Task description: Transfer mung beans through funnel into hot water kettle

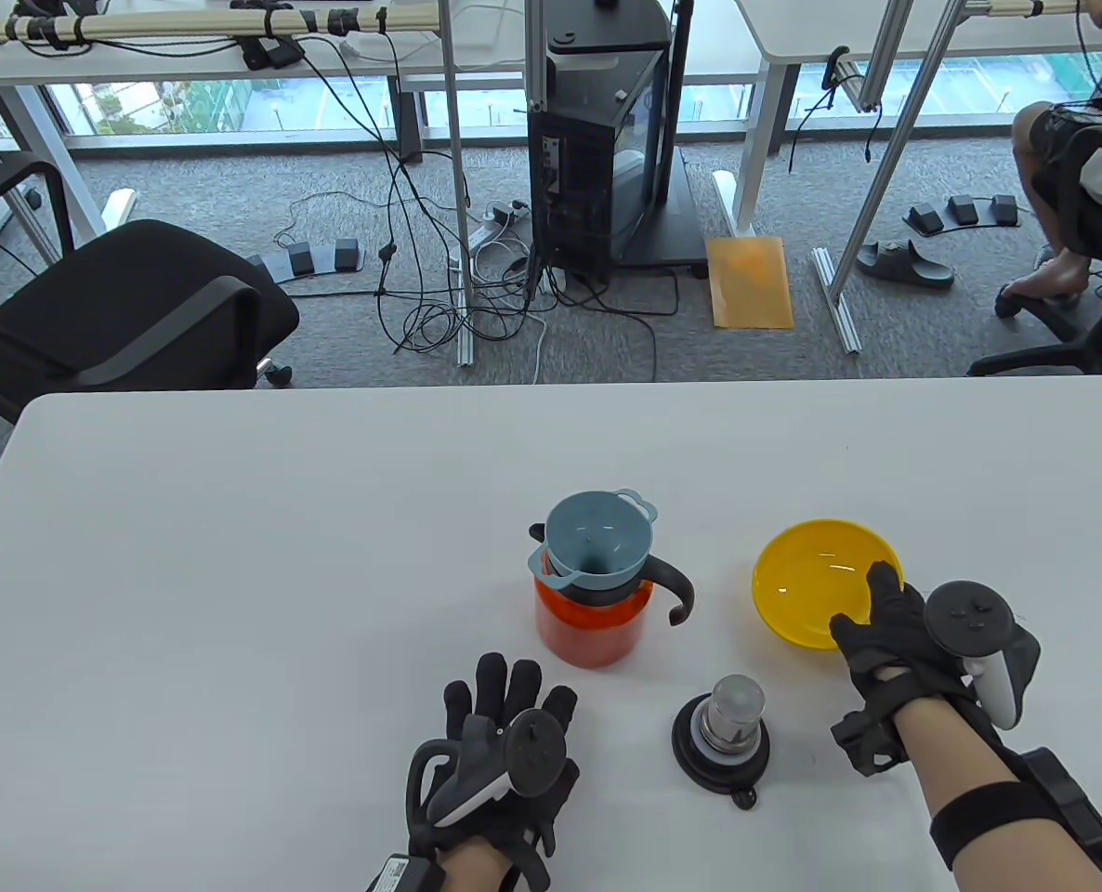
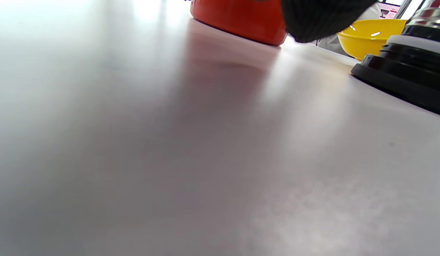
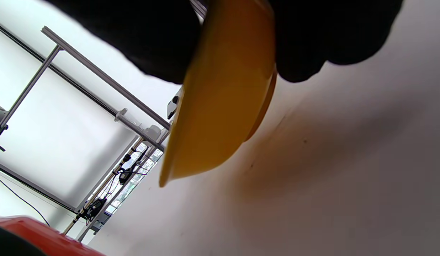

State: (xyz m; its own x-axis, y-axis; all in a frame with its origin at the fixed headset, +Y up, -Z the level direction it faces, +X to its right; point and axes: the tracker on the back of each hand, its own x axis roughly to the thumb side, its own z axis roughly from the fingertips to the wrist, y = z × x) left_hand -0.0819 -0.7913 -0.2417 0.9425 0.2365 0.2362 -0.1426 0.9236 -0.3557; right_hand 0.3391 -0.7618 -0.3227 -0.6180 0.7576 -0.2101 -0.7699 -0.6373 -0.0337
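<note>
An orange kettle (image 1: 588, 621) with a black handle stands mid-table with a blue-grey funnel (image 1: 596, 541) seated in its mouth. Right of it is a yellow bowl (image 1: 816, 581), which looks empty. My right hand (image 1: 885, 632) grips the bowl's near right rim, thumb inside and fingers outside; the right wrist view shows the rim (image 3: 227, 92) between gloved fingers (image 3: 326, 32). My left hand (image 1: 505, 734) rests flat on the table in front of the kettle, fingers spread, holding nothing. The kettle's base (image 2: 241, 17) and the bowl (image 2: 369, 35) show in the left wrist view.
The kettle's lid (image 1: 723, 743), black with a steel knob, lies upside down on the table between my hands; it also shows in the left wrist view (image 2: 408, 67). The white table (image 1: 235, 557) stretches left and back. An office chair (image 1: 124, 316) stands beyond the far edge.
</note>
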